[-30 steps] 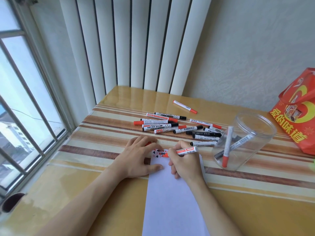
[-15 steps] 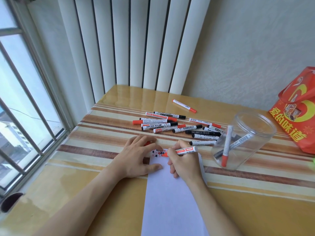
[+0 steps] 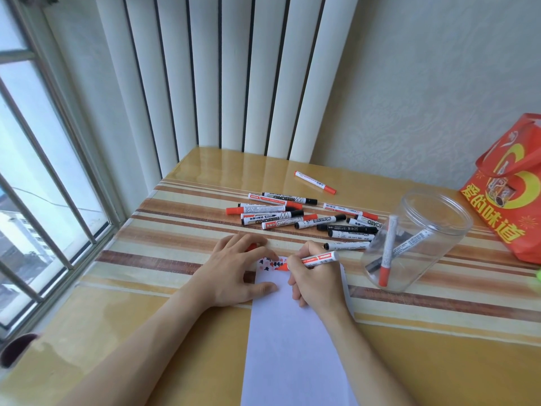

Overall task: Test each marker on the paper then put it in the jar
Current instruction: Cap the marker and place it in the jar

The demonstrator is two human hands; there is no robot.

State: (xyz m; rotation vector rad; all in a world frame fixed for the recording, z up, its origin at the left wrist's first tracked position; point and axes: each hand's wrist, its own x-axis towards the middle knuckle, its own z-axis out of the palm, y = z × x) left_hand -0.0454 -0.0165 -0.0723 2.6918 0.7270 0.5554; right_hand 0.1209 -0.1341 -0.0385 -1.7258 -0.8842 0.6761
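A white sheet of paper (image 3: 292,341) lies on the table in front of me, with small red and black marks near its top edge. My right hand (image 3: 317,284) grips a red marker (image 3: 319,258), whose tip touches the paper among the marks. My left hand (image 3: 237,272) rests flat on the paper's top left corner, fingers spread; a red cap (image 3: 251,247) peeks out from under its fingers. A clear plastic jar (image 3: 421,235) stands open to the right and holds a few markers. Several red and black markers (image 3: 295,216) lie in a pile behind the paper.
A lone red marker (image 3: 315,182) lies farther back on the table. A red printed bag (image 3: 509,189) stands at the right edge behind the jar. A barred window (image 3: 44,186) runs along the left and vertical blinds (image 3: 228,74) hang behind the table.
The right hand's marker tip has shifted only slightly on the paper. The left hand has stayed in place.
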